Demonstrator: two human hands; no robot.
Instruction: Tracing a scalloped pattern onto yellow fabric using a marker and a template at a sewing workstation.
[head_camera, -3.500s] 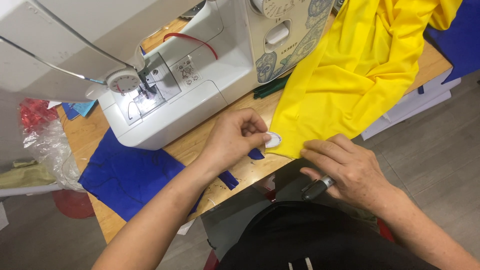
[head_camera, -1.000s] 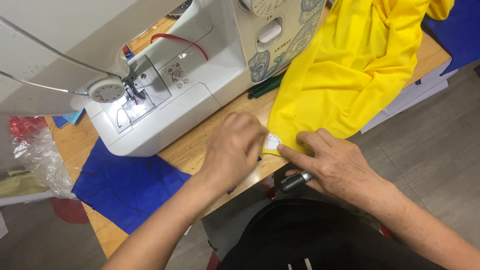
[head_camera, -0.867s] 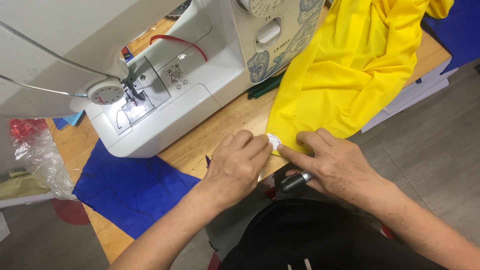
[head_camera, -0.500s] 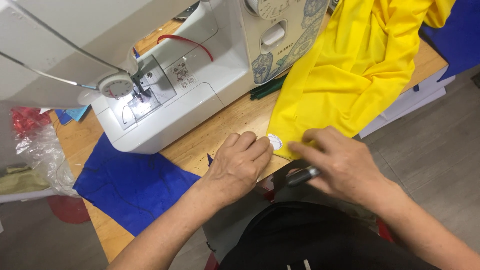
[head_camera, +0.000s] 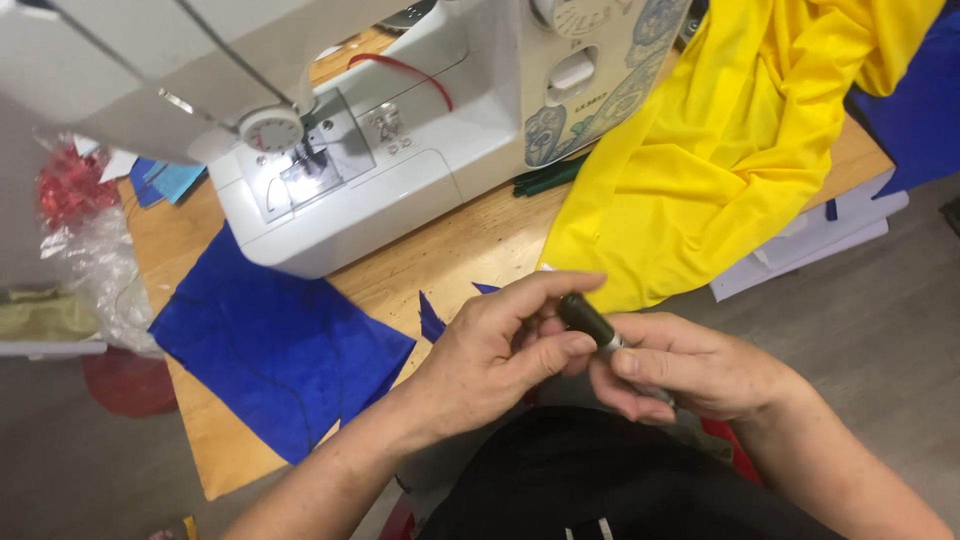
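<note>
My two hands meet in front of my lap, just off the front edge of the wooden table (head_camera: 455, 245). A dark marker pen (head_camera: 592, 323) lies between them. My right hand (head_camera: 690, 368) grips its lower barrel. My left hand (head_camera: 500, 352) pinches the pen's dark cap end with thumb and fingers. Just beyond the hands, the lower corner of a yellow fabric (head_camera: 700, 170) hangs over the table edge. A white sewing machine (head_camera: 400, 130) stands behind on the table.
A blue fabric piece (head_camera: 275, 345) drapes over the table's front left, with small blue scraps (head_camera: 432, 318) beside my left hand. Clear plastic wrap and red material (head_camera: 80, 230) sit at far left. White boards (head_camera: 810, 240) jut out under more blue cloth at right.
Both hands left the yellow fabric's corner and came together over my lap. The pen, earlier tucked under my right hand, is now held up between both hands. The small white disc is hidden.
</note>
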